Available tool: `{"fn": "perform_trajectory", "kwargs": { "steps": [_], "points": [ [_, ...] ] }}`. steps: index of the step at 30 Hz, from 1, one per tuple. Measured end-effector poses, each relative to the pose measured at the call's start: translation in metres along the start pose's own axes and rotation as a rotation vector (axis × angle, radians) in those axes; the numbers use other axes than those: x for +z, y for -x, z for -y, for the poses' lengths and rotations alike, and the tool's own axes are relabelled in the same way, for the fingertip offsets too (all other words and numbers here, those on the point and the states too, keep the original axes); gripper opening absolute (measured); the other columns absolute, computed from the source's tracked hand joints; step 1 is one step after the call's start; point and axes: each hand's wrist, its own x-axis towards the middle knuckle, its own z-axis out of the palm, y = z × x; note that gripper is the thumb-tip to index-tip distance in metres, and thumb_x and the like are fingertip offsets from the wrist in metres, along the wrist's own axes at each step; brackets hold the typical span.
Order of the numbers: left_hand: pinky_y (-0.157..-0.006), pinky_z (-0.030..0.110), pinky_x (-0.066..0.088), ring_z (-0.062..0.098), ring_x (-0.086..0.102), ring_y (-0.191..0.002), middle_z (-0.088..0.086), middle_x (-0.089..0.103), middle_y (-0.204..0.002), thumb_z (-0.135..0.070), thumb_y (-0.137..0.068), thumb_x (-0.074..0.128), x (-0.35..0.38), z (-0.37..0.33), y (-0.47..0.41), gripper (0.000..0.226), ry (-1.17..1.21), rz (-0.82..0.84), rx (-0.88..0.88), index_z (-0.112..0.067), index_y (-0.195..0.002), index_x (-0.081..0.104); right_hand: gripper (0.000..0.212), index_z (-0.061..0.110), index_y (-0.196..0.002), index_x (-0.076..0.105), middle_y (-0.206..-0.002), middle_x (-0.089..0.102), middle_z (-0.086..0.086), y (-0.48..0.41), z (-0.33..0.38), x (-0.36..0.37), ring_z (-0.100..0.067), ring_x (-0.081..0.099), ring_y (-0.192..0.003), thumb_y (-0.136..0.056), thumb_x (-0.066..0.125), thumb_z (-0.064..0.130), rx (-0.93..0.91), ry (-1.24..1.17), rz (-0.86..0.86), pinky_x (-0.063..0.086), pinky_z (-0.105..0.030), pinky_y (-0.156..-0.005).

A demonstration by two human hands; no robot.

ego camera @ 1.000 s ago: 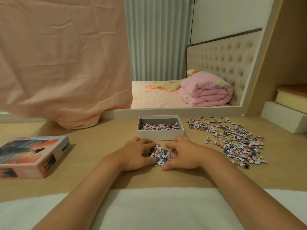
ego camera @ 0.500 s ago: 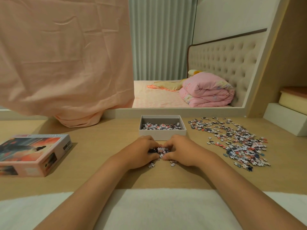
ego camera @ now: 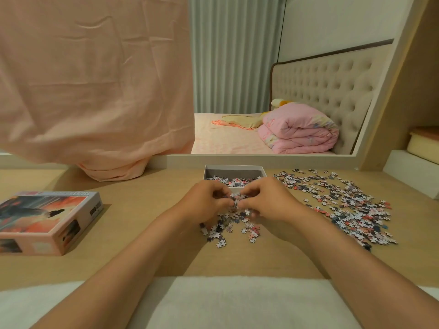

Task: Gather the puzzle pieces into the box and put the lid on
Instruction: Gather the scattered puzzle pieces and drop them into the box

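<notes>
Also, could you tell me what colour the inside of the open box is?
The box is grey inside, plainest in the head view.

**One head-worn view, forward and down**

A single wide-angle camera sits on the person's head, facing forward and tilted down across the table [ego camera: 142, 222]. Both forearms enter from the lower edge. The left hand [ego camera: 204, 203] and right hand [ego camera: 268, 200] sit close in at mid-frame, holding puzzle pieces [ego camera: 236, 200]. The bed [ego camera: 225, 142] lies farther off, above.

Pretty clearly a home bedroom: bed [ego camera: 228, 141] with tufted headboard [ego camera: 327, 86], folded pink quilt [ego camera: 299, 131], and curtains [ego camera: 235, 55].
</notes>
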Motion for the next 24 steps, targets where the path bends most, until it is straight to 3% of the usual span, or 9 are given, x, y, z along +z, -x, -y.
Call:
{"fn": "perform_trajectory", "kwargs": {
  "steps": [2, 5, 10, 14, 17, 20, 24],
  "points": [
    [-0.066, 0.034, 0.049, 0.01, 0.054, -0.062, 0.002, 0.067, -0.073, -0.021, -0.086, 0.074, -0.007, -0.004, -0.014, 0.006, 0.019, -0.025, 0.01, -0.018, -0.083, 0.07, 0.016, 0.013, -0.093, 0.076, -0.077, 0.072, -0.006, -0.01, 0.01, -0.007, -0.019, 0.063, -0.051, -0.079, 0.082, 0.008, -0.01, 0.001, -0.054, 0.048, -0.022, -0.044],
    [-0.069, 0.04, 0.054, 0.015, 0.057, -0.064, 0.01, 0.07, -0.079, -0.019, -0.087, 0.073, -0.016, -0.008, -0.035, 0.006, 0.054, -0.095, 0.017, -0.014, -0.089, 0.071, 0.021, 0.013, -0.097, 0.076, -0.084, 0.074, -0.002, -0.03, 0.019, -0.014, -0.022, 0.069, -0.058, -0.078, 0.084, 0.01, -0.048, -0.012, -0.142, 0.058, -0.027, -0.055],
    [-0.056, 0.024, 0.039, 0.005, 0.049, -0.054, -0.005, 0.063, -0.063, -0.025, -0.087, 0.072, -0.013, 0.001, -0.06, 0.009, 0.007, -0.198, 0.041, -0.016, -0.085, 0.072, 0.011, 0.02, -0.092, 0.078, -0.08, 0.074, 0.003, -0.058, 0.014, -0.008, -0.011, 0.063, -0.057, -0.082, 0.08, 0.017, -0.139, 0.075, -0.273, 0.051, -0.026, -0.061],
    [-0.063, 0.017, 0.041, -0.002, 0.059, -0.07, -0.008, 0.071, -0.083, -0.022, -0.096, 0.06, -0.006, 0.012, -0.063, 0.016, -0.078, -0.167, 0.04, -0.02, -0.103, 0.075, 0.02, 0.023, -0.109, 0.077, -0.099, 0.075, -0.001, -0.066, -0.001, -0.003, -0.019, 0.065, -0.091, -0.097, 0.062, 0.03, -0.138, 0.296, -0.132, 0.046, -0.03, -0.075],
    [-0.069, 0.023, 0.047, 0.006, 0.061, -0.076, -0.006, 0.071, -0.094, -0.021, -0.099, 0.052, -0.009, 0.015, -0.062, 0.024, -0.115, -0.184, 0.003, -0.022, -0.115, 0.071, 0.028, 0.021, -0.105, 0.074, -0.093, 0.07, -0.007, -0.068, -0.008, -0.009, -0.031, 0.063, -0.092, -0.103, 0.049, 0.033, -0.144, 0.369, -0.055, 0.043, -0.034, -0.071],
    [-0.083, 0.031, 0.051, 0.009, 0.061, -0.089, -0.009, 0.069, -0.103, -0.021, -0.095, 0.052, -0.013, 0.016, -0.056, 0.026, -0.179, -0.072, 0.028, -0.028, -0.109, 0.072, 0.031, 0.023, -0.127, 0.066, -0.119, 0.064, -0.001, -0.065, -0.007, -0.014, -0.021, 0.059, -0.106, -0.1, 0.053, 0.031, -0.191, 0.41, -0.081, 0.046, -0.034, -0.09],
    [-0.088, 0.036, 0.05, 0.01, 0.057, -0.099, -0.013, 0.063, -0.111, -0.028, -0.086, 0.051, -0.015, 0.019, -0.048, 0.029, -0.321, 0.103, 0.057, -0.031, -0.103, 0.074, 0.029, 0.027, -0.112, 0.075, -0.122, 0.064, 0.011, -0.052, -0.008, -0.014, -0.003, 0.06, -0.092, -0.096, 0.052, 0.026, -0.26, 0.514, 0.083, 0.049, -0.026, -0.082]
  ]
}}
